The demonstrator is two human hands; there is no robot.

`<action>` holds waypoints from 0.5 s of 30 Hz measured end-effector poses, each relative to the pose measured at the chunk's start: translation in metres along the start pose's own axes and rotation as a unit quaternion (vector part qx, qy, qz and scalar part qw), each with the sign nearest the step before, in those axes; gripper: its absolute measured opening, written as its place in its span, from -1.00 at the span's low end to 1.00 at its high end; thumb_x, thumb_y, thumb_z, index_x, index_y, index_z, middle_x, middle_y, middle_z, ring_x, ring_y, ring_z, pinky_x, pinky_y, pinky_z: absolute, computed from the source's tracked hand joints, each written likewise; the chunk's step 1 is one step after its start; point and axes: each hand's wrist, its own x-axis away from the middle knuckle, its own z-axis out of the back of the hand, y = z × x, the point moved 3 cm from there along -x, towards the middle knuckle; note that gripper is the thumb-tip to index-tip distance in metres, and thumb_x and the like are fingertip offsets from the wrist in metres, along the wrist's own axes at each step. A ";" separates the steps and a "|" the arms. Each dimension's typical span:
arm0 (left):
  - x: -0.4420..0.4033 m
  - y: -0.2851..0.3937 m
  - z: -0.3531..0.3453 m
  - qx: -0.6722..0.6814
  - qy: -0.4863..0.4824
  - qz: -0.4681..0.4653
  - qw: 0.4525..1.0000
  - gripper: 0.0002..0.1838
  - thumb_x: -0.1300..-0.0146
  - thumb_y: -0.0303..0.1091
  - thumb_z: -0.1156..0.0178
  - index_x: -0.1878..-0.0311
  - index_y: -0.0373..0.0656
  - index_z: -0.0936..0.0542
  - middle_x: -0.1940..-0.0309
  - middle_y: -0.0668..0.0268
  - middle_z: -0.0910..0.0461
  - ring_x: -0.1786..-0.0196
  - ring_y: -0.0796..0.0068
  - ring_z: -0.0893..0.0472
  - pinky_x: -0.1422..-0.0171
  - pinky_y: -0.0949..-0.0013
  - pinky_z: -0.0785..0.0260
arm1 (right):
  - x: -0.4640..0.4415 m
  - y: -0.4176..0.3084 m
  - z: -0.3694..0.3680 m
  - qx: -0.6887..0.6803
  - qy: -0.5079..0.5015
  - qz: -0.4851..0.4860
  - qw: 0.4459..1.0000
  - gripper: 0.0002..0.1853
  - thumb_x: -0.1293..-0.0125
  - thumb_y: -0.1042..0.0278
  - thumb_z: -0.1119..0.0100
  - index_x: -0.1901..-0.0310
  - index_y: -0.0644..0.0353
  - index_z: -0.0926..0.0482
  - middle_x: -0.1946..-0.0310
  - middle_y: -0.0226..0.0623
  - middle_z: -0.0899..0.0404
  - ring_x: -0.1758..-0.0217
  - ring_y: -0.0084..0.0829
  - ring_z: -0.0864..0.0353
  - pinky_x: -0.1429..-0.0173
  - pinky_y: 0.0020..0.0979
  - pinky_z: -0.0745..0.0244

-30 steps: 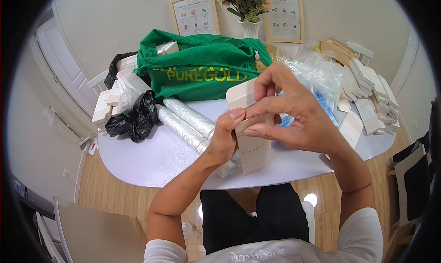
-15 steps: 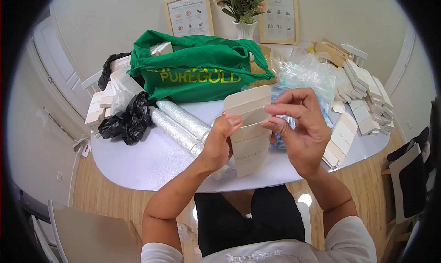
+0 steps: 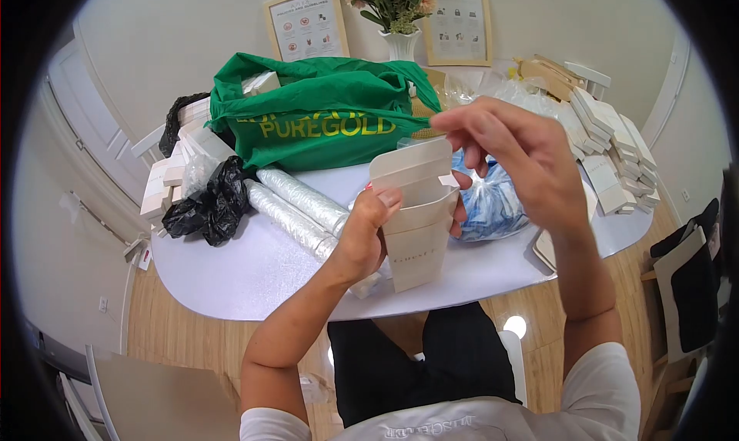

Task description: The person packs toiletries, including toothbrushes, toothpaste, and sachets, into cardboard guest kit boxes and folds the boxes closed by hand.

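Observation:
A cream cardboard box (image 3: 416,237) with printed lettering stands upright, its top flap raised and its mouth open. My left hand (image 3: 367,229) is closed around it, thumb on the near left edge and fingertips showing past the right side. My right hand (image 3: 523,152) hangs above and right of the box, apart from it, with loosely bent fingers and nothing visible in them. Under that hand lies a clear plastic bag of blue-and-white packets (image 3: 493,206), partly covered by my hand and the box.
Two rolls of clear plastic wrap (image 3: 300,206) lie left of the box beside a black plastic bag (image 3: 215,202). Behind is a green cloth bag (image 3: 323,102). Stacked flat boxes (image 3: 608,145) fill the right side; more boxes (image 3: 158,187) are at left. A vase (image 3: 401,45) stands behind.
My right hand has let go of the box's top edge and moved up and to the right. My left hand still holds the box in nearly the same place.

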 end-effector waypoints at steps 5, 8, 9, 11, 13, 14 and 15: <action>0.000 -0.007 0.008 -0.044 0.006 0.047 0.998 -0.16 -0.06 0.20 0.12 -0.20 -0.39 -0.33 0.03 0.01 -0.50 0.13 0.17 -0.58 0.01 0.12 -0.46 | -0.031 0.008 0.007 0.015 -0.228 -0.114 0.967 -0.72 -0.35 0.22 -0.15 0.17 0.28 -0.68 0.58 -0.45 -0.54 0.58 -0.70 -0.39 0.48 -0.62 -0.31; 0.000 -0.012 0.011 -0.084 -0.011 0.042 0.996 -0.08 -0.17 0.39 0.27 -0.19 -0.39 -0.36 0.04 0.02 -0.50 0.14 0.19 -0.59 0.02 0.14 -0.47 | -0.037 -0.006 0.005 0.050 -0.292 -0.135 0.946 -0.73 -0.27 0.20 -0.24 0.25 0.27 -0.71 0.55 -0.43 -0.57 0.56 -0.67 -0.42 0.46 -0.58 -0.34; 0.003 -0.011 0.010 -0.082 -0.010 0.041 0.996 -0.08 -0.17 0.39 0.27 -0.19 -0.39 -0.36 0.04 0.02 -0.50 0.14 0.19 -0.59 0.02 0.14 -0.47 | -0.038 -0.010 0.004 0.101 -0.298 -0.110 0.943 -0.72 -0.25 0.20 -0.27 0.25 0.29 -0.70 0.54 -0.39 -0.59 0.55 -0.63 -0.45 0.44 -0.54 -0.37; 0.004 -0.011 0.010 -0.084 -0.009 0.033 0.996 -0.04 -0.12 0.43 0.28 -0.18 -0.38 -0.36 0.05 0.04 -0.51 0.15 0.22 -0.60 0.04 0.17 -0.48 | -0.037 -0.013 0.003 0.153 -0.301 -0.088 0.937 -0.71 -0.22 0.19 -0.29 0.25 0.31 -0.70 0.53 -0.35 -0.62 0.54 -0.59 -0.47 0.41 -0.50 -0.39; 0.005 -0.011 0.012 -0.090 -0.004 0.023 0.996 0.00 -0.07 0.48 0.29 -0.18 -0.37 -0.36 0.06 0.06 -0.52 0.16 0.25 -0.60 0.05 0.20 -0.48 | -0.033 -0.016 -0.002 0.194 -0.328 -0.019 0.924 -0.72 -0.17 0.24 -0.32 0.26 0.33 -0.69 0.50 -0.24 -0.62 0.50 -0.45 -0.52 0.36 -0.41 -0.42; 0.005 -0.012 0.013 -0.093 -0.002 0.018 0.995 0.02 -0.04 0.51 0.30 -0.17 -0.36 -0.37 0.07 0.07 -0.53 0.16 0.26 -0.60 0.06 0.21 -0.48 | -0.031 -0.015 -0.005 0.192 -0.329 -0.022 0.924 -0.72 -0.17 0.24 -0.32 0.26 0.33 -0.69 0.50 -0.24 -0.62 0.50 -0.45 -0.52 0.36 -0.41 -0.42; 0.005 -0.012 0.014 -0.096 -0.001 0.013 0.995 0.04 -0.02 0.53 0.30 -0.17 -0.35 -0.37 0.08 0.08 -0.53 0.16 0.28 -0.61 0.07 0.22 -0.49 | -0.029 -0.016 -0.008 0.221 -0.315 0.003 0.923 -0.76 -0.14 0.28 -0.34 0.21 0.23 -0.70 0.50 -0.32 -0.56 0.50 -0.53 -0.46 0.40 -0.48 -0.37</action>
